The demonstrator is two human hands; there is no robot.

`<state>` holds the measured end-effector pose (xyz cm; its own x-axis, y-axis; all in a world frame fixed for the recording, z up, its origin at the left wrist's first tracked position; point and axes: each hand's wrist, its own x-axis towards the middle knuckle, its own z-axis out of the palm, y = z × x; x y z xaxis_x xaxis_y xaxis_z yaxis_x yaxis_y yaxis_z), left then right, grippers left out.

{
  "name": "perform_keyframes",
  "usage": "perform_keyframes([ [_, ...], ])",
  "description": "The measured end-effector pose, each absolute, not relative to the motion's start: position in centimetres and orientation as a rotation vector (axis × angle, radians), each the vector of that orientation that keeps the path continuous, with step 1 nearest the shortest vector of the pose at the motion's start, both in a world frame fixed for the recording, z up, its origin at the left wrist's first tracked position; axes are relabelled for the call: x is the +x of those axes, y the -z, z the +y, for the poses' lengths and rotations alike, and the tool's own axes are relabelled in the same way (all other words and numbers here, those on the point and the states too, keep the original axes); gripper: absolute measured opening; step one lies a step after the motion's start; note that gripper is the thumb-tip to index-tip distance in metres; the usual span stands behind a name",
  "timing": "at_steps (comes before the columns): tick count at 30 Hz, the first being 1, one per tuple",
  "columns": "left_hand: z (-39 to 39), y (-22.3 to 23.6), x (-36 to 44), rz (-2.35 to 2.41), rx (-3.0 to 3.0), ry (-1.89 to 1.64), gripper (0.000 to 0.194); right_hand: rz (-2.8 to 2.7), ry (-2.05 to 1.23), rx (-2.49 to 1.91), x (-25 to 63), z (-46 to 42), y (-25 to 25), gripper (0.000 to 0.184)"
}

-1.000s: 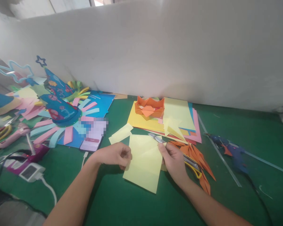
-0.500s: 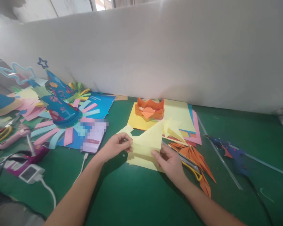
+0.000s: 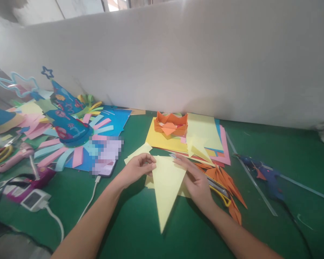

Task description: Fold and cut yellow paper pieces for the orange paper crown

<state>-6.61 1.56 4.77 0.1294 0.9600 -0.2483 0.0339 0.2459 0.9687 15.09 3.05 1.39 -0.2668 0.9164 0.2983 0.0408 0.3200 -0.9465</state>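
Note:
A pale yellow folded paper point(image 3: 167, 183) hangs between my hands, shaped like a long triangle with its tip towards me. My left hand point(image 3: 139, 167) pinches its upper left corner. At the upper right edge, my right hand point(image 3: 197, 181) has its fingers closed on the paper. A utility knife point(image 3: 218, 189) with a yellow end passes beneath my right hand; a metallic tip shows by the fingertips, and whether the hand grips it is partly hidden. More pale yellow paper point(image 3: 185, 190) lies under the triangle, and another piece point(image 3: 136, 151) is beside my left hand.
Behind my hands, an orange paper crown point(image 3: 170, 124) sits on stacked coloured sheets point(image 3: 205, 129). Orange folded pieces point(image 3: 224, 180) and a blue glue gun point(image 3: 270, 180) lie right. Left are decorated blue cone hats point(image 3: 70, 124), a phone point(image 3: 108, 154) and a pink glue gun point(image 3: 13, 160).
The paper's pointed end, which stood up at the right, now points down towards me. My right fingers have moved up to its top edge; my left hand has barely shifted.

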Motion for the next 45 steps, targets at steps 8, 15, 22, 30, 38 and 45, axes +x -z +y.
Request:
perform_keyframes([
  [8, 1.9, -2.6, -6.3, 1.221, 1.071, -1.000, 0.036, -1.395, -1.376, -0.916, 14.4, 2.7, -1.7, 0.053],
  [15, 1.6, -2.5, -5.6, 1.523, 1.485, -0.885, 0.031, -1.683, -1.088, -1.083, 14.5, 3.0, -0.6, 0.046],
  [22, 1.5, -3.0, -5.8, 1.593, 2.010, -0.718, 0.021, -2.070, -0.671, -1.077, 15.1, 3.3, -0.3, 0.030],
  [30, 1.2, -3.6, -6.1, 1.498, 2.313, -0.592, 0.032, -2.344, -0.333, -0.897, 15.3, 3.4, -1.1, 0.030],
  [38, 1.0, -4.6, -6.3, 1.389, 2.448, -0.368, 0.024, -2.576, -0.058, -0.907, 15.0, 2.2, -1.8, 0.025],
  [45, 0.6, -6.3, -6.3, 1.292, 2.333, -0.339, 0.018, -2.618, 0.160, -0.810, 15.1, 1.6, -1.6, 0.027],
])
